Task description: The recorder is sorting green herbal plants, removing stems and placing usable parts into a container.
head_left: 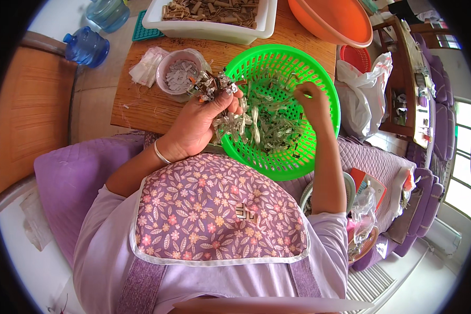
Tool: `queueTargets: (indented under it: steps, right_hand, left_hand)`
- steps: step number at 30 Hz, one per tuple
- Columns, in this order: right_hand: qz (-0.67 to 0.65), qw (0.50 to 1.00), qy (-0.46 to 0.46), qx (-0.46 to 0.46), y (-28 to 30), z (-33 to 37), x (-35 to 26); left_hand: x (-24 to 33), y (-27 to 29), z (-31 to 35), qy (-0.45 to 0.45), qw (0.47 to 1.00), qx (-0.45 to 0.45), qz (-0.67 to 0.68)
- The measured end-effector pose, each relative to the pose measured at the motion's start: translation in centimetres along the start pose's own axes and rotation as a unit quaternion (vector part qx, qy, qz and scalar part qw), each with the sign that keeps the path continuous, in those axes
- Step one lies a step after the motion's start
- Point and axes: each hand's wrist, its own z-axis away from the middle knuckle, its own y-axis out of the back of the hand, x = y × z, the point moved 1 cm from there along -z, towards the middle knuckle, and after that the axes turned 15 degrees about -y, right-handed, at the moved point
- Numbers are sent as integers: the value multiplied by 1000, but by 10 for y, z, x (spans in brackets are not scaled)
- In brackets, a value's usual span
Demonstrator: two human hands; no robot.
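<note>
My left hand [191,125], with a bracelet at its wrist, is closed around a bunch of small pieces with silvery, foil-like ends [210,88]. Clear, crinkled strands hang from below that hand over the near left rim of a bright green slotted plastic basket [331,99]. A tangle of clear and silvery strips [269,118] lies in the basket, with small dark bits among them. Over the basket's right side, my right hand [314,102] has its thumb and fingers pinched together. Whatever is between those fingertips is too small to make out.
Left of the basket, a pale tub [165,83] holds white slips, beside small plastic bags [147,67]. Behind stand a white bin [269,21] of brown cylindrical pieces and an orange basin [329,21]. A white plastic bag [358,99] sits right of the wooden table [136,112].
</note>
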Motion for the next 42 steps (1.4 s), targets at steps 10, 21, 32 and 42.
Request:
queueTargets:
  steps: [10, 21, 32, 42]
  right_hand:
    - [-71, 997, 16, 12, 32, 56, 0]
    - [-414, 909, 38, -31, 28, 67, -37]
    - [-592, 784, -46, -184, 19, 72, -53]
    - [71, 989, 21, 130, 33, 54, -38]
  left_hand:
    - [-11, -11, 0, 25, 998, -44, -21]
    - [-5, -15, -1, 19, 999, -17, -24]
    - [-3, -22, -12, -31, 989, -43, -141]
    - [0, -13, -10, -6, 998, 18, -68]
